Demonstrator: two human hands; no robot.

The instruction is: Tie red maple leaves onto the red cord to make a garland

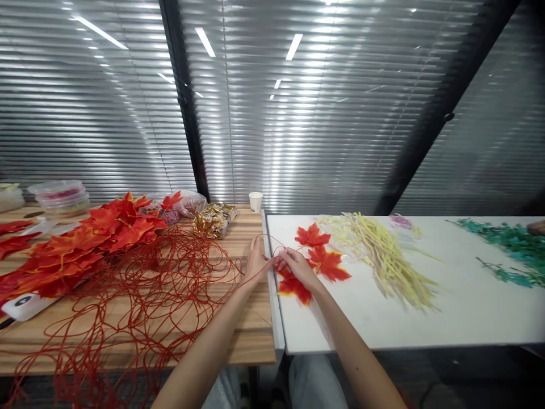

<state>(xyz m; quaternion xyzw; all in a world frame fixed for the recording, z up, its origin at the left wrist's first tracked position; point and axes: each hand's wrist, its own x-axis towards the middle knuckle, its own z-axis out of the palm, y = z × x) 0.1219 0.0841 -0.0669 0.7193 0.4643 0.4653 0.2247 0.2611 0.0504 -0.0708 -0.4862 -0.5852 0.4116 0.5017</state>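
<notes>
My left hand point(256, 261) is closed on a thin red cord, near the seam where the wooden and white tables meet. Just to its right, my right hand point(297, 266) pinches the same cord between its fingertips. A loop of cord rises above both hands. Red artificial maple leaves point(327, 262) with yellow edges lie on the white table around my right hand, one of them partly under it. From my left hand the cord runs back toward a big loose tangle of red cord point(170, 278), which spreads over the wooden table and hangs past its front edge.
A heap of red maple leaves point(114, 227) covers the left side, by a white plastic object point(32, 305). Behind are lidded tubs point(62, 196), a gold packet point(215, 219) and a paper cup point(255, 201). Pale yellow stems point(387, 255) and green sprigs point(515, 250) lie right.
</notes>
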